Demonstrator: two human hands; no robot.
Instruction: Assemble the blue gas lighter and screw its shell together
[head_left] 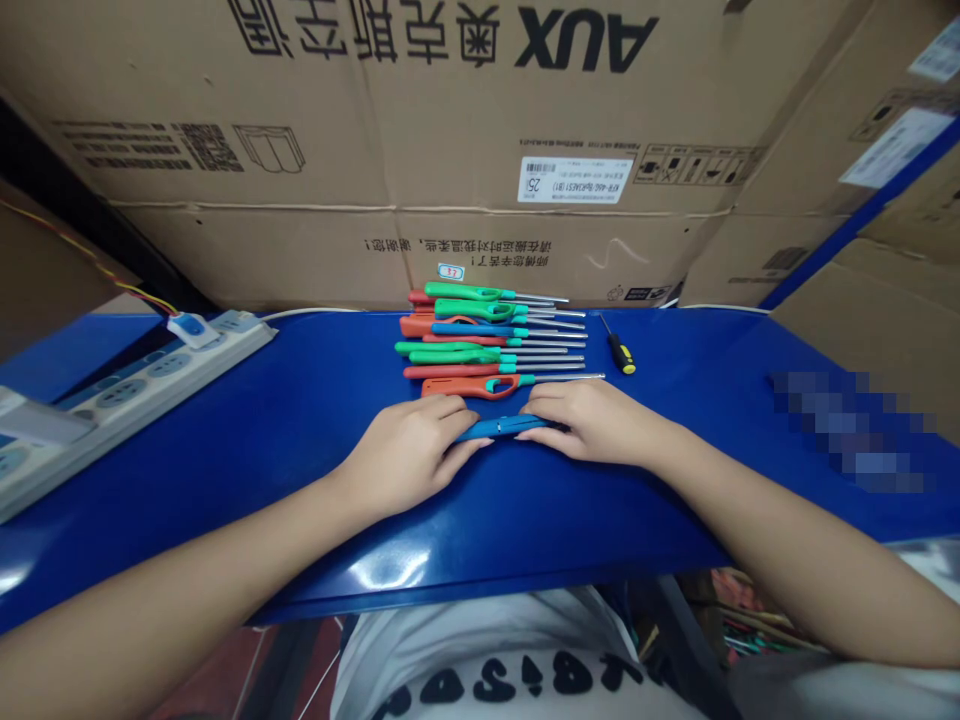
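Both of my hands grip a blue utility lighter (501,427) just above the blue tabletop. My left hand (409,450) pinches its left end between thumb and fingers, while my right hand (589,420) is closed round the right end. The ends are covered by my fingers, so its tip does not show. Right behind it lies an orange utility lighter (456,387) with a metal tube pointing right. Beyond that, several green, red, orange and blue lighters (457,355) lie stacked side by side, tubes to the right.
A small black-and-yellow screwdriver (621,352) lies right of the pile. On the left is a white power strip (150,385) with a plug in it. Large cardboard (450,130) walls the back of the blue table (480,540). A small numbered tag (451,272) sits behind the lighters.
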